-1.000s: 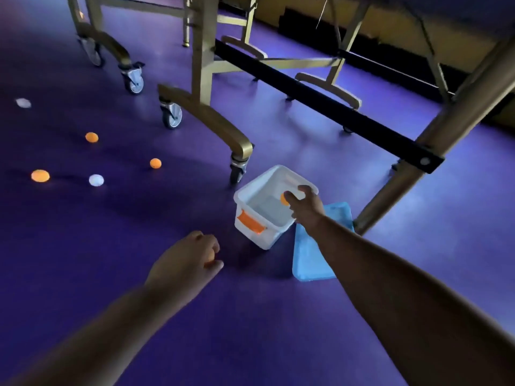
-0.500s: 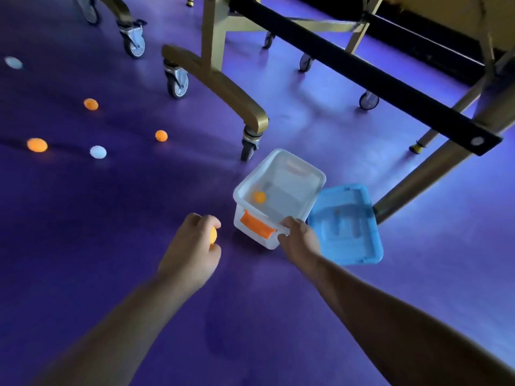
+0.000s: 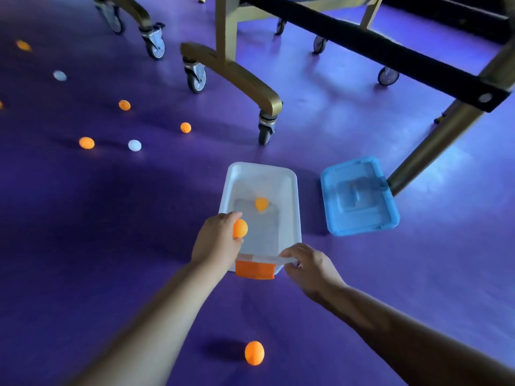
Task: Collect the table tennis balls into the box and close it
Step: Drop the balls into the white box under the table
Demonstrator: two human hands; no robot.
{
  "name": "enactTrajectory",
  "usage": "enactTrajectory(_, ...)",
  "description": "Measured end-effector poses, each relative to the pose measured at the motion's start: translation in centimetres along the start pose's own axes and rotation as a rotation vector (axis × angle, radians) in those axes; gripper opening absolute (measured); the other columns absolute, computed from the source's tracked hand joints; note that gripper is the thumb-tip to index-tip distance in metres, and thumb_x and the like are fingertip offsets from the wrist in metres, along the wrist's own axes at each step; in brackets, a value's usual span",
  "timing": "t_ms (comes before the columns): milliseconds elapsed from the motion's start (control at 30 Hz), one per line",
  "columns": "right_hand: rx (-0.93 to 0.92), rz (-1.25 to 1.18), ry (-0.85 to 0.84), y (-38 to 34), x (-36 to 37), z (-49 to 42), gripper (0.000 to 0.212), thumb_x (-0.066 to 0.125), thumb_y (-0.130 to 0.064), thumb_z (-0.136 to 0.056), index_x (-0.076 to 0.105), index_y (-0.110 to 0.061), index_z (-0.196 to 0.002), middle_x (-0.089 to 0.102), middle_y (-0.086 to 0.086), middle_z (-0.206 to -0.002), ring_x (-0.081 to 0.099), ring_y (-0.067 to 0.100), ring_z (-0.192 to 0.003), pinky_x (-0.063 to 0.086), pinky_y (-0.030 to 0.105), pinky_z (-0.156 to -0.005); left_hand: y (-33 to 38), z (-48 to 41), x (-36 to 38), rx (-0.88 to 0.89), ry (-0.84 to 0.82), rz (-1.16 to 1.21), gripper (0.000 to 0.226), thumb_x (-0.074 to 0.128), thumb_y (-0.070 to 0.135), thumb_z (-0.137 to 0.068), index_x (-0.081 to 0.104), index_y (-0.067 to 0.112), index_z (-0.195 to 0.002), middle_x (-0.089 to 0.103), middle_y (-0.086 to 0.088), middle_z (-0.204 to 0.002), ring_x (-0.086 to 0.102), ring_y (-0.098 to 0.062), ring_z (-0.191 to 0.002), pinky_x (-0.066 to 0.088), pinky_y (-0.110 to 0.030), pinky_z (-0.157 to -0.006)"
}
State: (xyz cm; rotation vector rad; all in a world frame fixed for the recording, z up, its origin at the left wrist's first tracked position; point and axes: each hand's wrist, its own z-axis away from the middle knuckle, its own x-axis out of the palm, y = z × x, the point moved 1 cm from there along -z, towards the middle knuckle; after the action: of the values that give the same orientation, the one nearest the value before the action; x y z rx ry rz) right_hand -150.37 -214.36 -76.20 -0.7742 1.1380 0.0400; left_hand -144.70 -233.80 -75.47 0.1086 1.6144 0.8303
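An open white box (image 3: 291, 190) with an orange latch (image 3: 254, 269) stands on the purple floor, one orange ball (image 3: 261, 203) inside it. My left hand (image 3: 217, 240) holds another orange ball (image 3: 240, 228) over the box's near left rim. My right hand (image 3: 309, 264) grips the near rim beside the latch. The blue lid (image 3: 359, 196) lies on the floor to the right of the box. A loose orange ball (image 3: 254, 352) lies between my forearms.
Several orange and white balls lie on the floor at the left, among them an orange ball (image 3: 86, 142) and a white ball (image 3: 134, 145). Gold table legs on castors (image 3: 264, 129) stand behind the box; a slanted leg (image 3: 434, 140) touches the lid's far corner.
The box has turned end-on and come nearer, apart from the lid. My left hand has carried its ball over the box rim. My right hand holds the near rim.
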Motion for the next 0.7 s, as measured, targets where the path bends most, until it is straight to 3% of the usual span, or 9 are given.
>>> enactTrajectory(100,-0.025,0.046,-0.031,0.1,-0.3,1.1,0.034,0.056,-0.017,-0.085,0.059,-0.026,-0.118,0.058,-0.014,-0.113,0.057,0.014,-0.08,0.044,0.026,-0.074,-0.4,1.5,-0.3,-0.032,-0.006,0.034,0.065,0.062,0.01,-0.082,0.038,0.019,-0.141,0.053,-0.007,-0.128,0.056,-0.026,-0.11,0.046,-0.035,-0.085)
enactTrajectory(167,-0.023,0.009,0.042,-0.2,-1.1,1.4,0.026,0.059,-0.023,-0.085,0.059,-0.029,-0.11,0.055,-0.016,-0.101,0.052,0.006,-0.069,0.046,0.027,-0.069,-0.5,3.0,-0.6,-0.029,0.052,0.055,0.058,0.063,0.01,-0.082,0.044,0.018,-0.136,0.053,-0.005,-0.124,0.059,-0.026,-0.102,0.047,-0.034,-0.078)
enactTrajectory(267,-0.033,-0.073,0.21,-1.6,-2.9,0.6,0.016,0.064,-0.021,-0.08,0.058,-0.021,-0.094,0.051,-0.01,-0.09,0.051,0.011,-0.076,0.045,0.029,-0.068,-0.7,5.6,-0.1,0.077,0.073,0.039,0.037,0.066,0.014,-0.082,0.058,0.015,-0.119,0.059,0.0,-0.113,0.063,-0.021,-0.096,0.047,-0.031,-0.07)
enactTrajectory(433,-0.016,-0.22,0.134,-4.6,-4.3,-1.2,0.053,0.045,0.008,-0.072,0.042,-0.014,-0.12,0.035,-0.006,-0.113,0.041,0.013,-0.107,0.036,0.015,-0.075,-2.2,8.8,2.4,0.104,-0.036,0.025,0.026,0.071,0.015,-0.078,0.062,0.013,-0.102,0.062,0.001,-0.101,0.062,-0.018,-0.09,0.048,-0.03,-0.063)
enactTrajectory(567,-0.017,-0.184,0.122,-4.1,-3.5,-1.2,0.071,0.043,0.007,-0.074,0.028,-0.019,-0.14,0.031,-0.003,-0.138,0.032,0.014,-0.128,0.036,0.024,-0.09,-2.8,11.0,3.7,0.025,-0.195,-0.046,0.022,0.062,0.029,-0.087,0.058,0.02,-0.107,0.051,0.011,-0.1,0.055,-0.009,-0.096,0.037,-0.022,-0.065)
enactTrajectory(700,0.05,-0.162,0.168,-2.5,-2.8,-0.6,0.075,0.044,0.006,-0.073,0.028,-0.022,-0.141,0.031,-0.004,-0.141,0.032,0.015,-0.131,0.041,0.029,-0.091,-3.0,13.0,5.7,0.023,-0.436,-0.036,0.032,0.064,0.038,-0.083,0.057,0.023,-0.111,0.046,0.014,-0.1,0.054,-0.009,-0.097,0.041,-0.023,-0.07)
